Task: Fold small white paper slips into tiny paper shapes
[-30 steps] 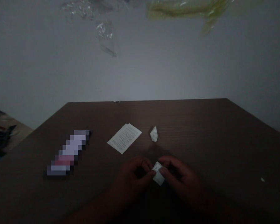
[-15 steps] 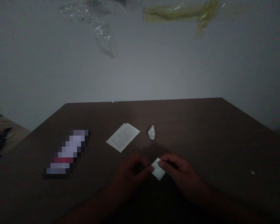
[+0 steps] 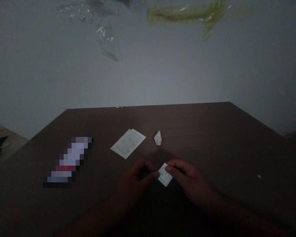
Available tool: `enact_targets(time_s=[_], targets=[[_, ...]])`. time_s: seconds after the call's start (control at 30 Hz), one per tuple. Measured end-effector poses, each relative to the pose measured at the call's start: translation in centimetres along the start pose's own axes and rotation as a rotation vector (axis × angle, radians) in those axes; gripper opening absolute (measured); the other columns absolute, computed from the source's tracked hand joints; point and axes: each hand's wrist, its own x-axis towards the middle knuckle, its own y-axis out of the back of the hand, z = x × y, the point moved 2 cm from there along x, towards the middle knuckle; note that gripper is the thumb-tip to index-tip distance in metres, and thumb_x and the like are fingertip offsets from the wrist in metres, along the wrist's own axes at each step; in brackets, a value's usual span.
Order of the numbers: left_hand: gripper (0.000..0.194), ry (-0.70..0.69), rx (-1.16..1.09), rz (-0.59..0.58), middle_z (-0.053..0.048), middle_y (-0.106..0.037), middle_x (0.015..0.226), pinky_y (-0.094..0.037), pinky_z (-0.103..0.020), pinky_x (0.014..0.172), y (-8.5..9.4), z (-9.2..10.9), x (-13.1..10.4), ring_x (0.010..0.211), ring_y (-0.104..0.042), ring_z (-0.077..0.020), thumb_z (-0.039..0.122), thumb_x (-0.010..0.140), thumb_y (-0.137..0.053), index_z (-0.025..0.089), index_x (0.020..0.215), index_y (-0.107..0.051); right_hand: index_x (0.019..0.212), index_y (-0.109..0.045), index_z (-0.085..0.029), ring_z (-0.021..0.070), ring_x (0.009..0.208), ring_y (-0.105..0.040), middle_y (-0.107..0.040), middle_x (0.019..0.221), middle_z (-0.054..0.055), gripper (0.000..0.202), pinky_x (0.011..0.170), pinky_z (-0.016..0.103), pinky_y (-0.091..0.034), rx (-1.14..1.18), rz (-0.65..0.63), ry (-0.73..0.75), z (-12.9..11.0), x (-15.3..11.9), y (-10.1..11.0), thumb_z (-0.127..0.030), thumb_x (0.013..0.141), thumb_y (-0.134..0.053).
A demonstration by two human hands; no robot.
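A small folded piece of paper (image 3: pixel 165 179) with print on it is held between my hands near the front of the dark wooden table (image 3: pixel 199 128). My right hand (image 3: pixel 187 176) pinches its upper right side, thumb on top. At its left corner, the thumb and fingertips of my left hand (image 3: pixel 140 176) are pressed together. Beyond my hands lies a small folded paper shape (image 3: pixel 158 138). Left of that are printed paper sheets (image 3: pixel 128 144), lying flat and slightly offset.
A phone-like slab (image 3: pixel 69 161), blurred out by pixelation, lies on the left of the table. A tiny white scrap (image 3: pixel 259 176) rests at the right. The pale wall (image 3: pixel 162 72) behind carries clear plastic (image 3: pixel 107 42) and a yellow strip (image 3: pixel 180 14).
The whole view has shifted slightly. Both hands keep hold of the small paper, and their grip looks nearly the same.
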Motion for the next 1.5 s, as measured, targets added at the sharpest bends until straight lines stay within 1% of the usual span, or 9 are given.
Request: enact_targets(time_s=[0.23,0.47,0.63,0.77,0.93,1.07,1.23,1.4,1.5], targets=[[0.03,0.011,-0.024,-0.019,-0.002,-0.078,0.093,-0.06,-0.036,0.086,-0.2,-0.7,0.3,0.094,-0.073,-0.0253,0.046,0.09,-0.089,0.023,0.091,-0.071,0.091,-0.081,-0.023,0.0226,0.082,-0.068,-0.074,0.084,0.002,0.045,0.082,0.037,-0.057,0.046,0.021,-0.016,0.0,0.1,0.0,-0.068,0.093,-0.084],[0.022,-0.004,0.053,-0.079,-0.001,-0.073,0.088,-0.056,-0.034,0.082,-0.1,0.8,-0.3,0.088,-0.069,-0.0227,0.043,0.096,-0.079,0.023,0.091,-0.071,0.091,-0.08,-0.024,0.0228,0.082,-0.066,-0.072,0.085,0.003,0.05,0.079,0.037,-0.054,-0.002,-0.005,-0.004,0.3,0.3,-0.1,-0.074,0.096,-0.078],[0.018,-0.045,0.101,-0.137,-0.002,-0.076,0.095,-0.058,-0.033,0.085,-0.3,0.9,-0.3,0.094,-0.072,-0.0237,0.036,0.094,-0.08,0.023,0.107,-0.076,0.087,-0.08,-0.024,0.0217,0.087,-0.068,-0.072,0.087,0.003,0.036,0.083,0.035,-0.054,-0.116,-0.044,0.164,0.3,0.1,-0.4,-0.055,0.104,-0.075],[0.019,-0.095,0.228,-0.162,-0.002,-0.074,0.09,-0.056,-0.035,0.087,-0.4,1.2,-0.3,0.092,-0.07,-0.0244,0.041,0.098,-0.077,0.023,0.093,-0.074,0.087,-0.079,-0.024,0.0209,0.09,-0.069,-0.072,0.09,0.003,0.024,0.085,0.034,-0.053,-0.293,-0.112,0.3,-0.2,-0.1,-0.6,-0.035,0.107,-0.074],[0.022,-0.072,0.183,-0.083,0.0,-0.07,0.085,-0.054,-0.034,0.081,0.2,1.0,0.2,0.086,-0.067,-0.0234,0.044,0.098,-0.075,0.024,0.089,-0.073,0.095,-0.08,-0.023,0.0225,0.096,-0.073,-0.079,0.097,0.003,0.013,0.091,0.036,-0.056,-0.309,-0.068,0.226,-0.5,0.3,-0.2,-0.025,0.105,-0.073],[0.026,-0.035,0.099,-0.02,0.001,-0.068,0.084,-0.052,-0.03,0.077,0.6,0.4,0.7,0.085,-0.068,-0.0224,0.047,0.096,-0.076,0.022,0.089,-0.072,0.094,-0.08,-0.023,0.0221,0.092,-0.072,-0.079,0.095,0.003,0.01,0.088,0.036,-0.057,-0.309,-0.037,0.174,-0.7,0.7,0.3,-0.025,0.102,-0.074],[0.033,0.002,0.039,-0.048,-0.001,-0.071,0.089,-0.054,-0.031,0.078,0.5,0.1,0.7,0.088,-0.068,-0.0234,0.053,0.095,-0.083,0.022,0.092,-0.072,0.096,-0.081,-0.023,0.0217,0.091,-0.072,-0.079,0.094,0.003,0.01,0.088,0.035,-0.057,-0.257,-0.059,0.177,-0.8,0.9,0.6,-0.027,0.102,-0.074],[0.031,0.018,0.201,-0.088,-0.002,-0.071,0.093,-0.053,-0.035,0.082,0.7,0.3,0.6,0.092,-0.068,-0.0247,0.053,0.102,-0.069,0.023,0.095,-0.071,0.09,-0.078,-0.023,0.0202,0.087,-0.068,-0.074,0.089,0.002,0.013,0.086,0.034,-0.054,-0.218,-0.077,0.136,-0.4,1.3,0.7,-0.026,0.102,-0.074],[0.026,-0.094,0.403,-0.137,-0.004,-0.073,0.101,-0.055,-0.039,0.091,0.9,0.8,0.7,0.099,-0.068,-0.0265,0.046,0.107,-0.062,0.024,0.097,-0.071,0.087,-0.075,-0.023,0.0193,0.084,-0.065,-0.071,0.086,0.001,0.016,0.082,0.033,-0.052,-0.215,-0.088,0.121,-0.2,1.6,0.8,-0.025,0.103,-0.073]])
